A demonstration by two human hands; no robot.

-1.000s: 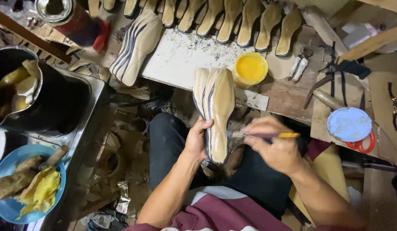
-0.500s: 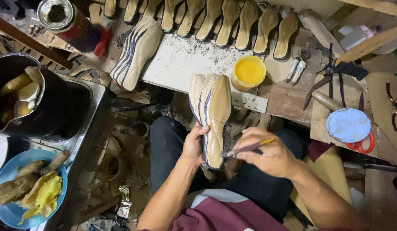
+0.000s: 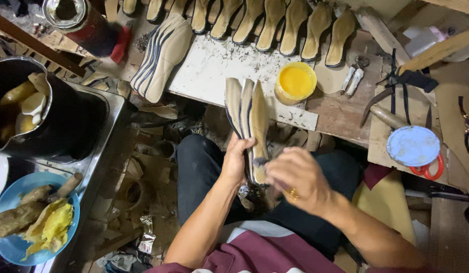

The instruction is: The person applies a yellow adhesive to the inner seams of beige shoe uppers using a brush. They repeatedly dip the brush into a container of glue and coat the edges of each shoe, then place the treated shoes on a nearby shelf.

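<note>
My left hand (image 3: 235,161) grips a fanned stack of tan shoe soles (image 3: 248,121) with dark edges, held upright over my lap. My right hand (image 3: 295,178) is closed near the lower end of the stack; it is blurred, and the brush it held earlier is hidden behind its fingers. A yellow pot of glue (image 3: 295,82) stands on the white board (image 3: 219,65) just beyond the stack.
A row of soles (image 3: 275,23) lines the far bench edge, and another stack of soles (image 3: 161,55) lies at the left. Pliers (image 3: 353,78), a blue lid (image 3: 412,145) and scissors sit at right. A black pot (image 3: 37,116) and blue plate of food (image 3: 35,222) are at left.
The stack of soles has turned and fanned out in my left hand. My right hand has moved in to the stack's lower end, and the brush is no longer visible.
</note>
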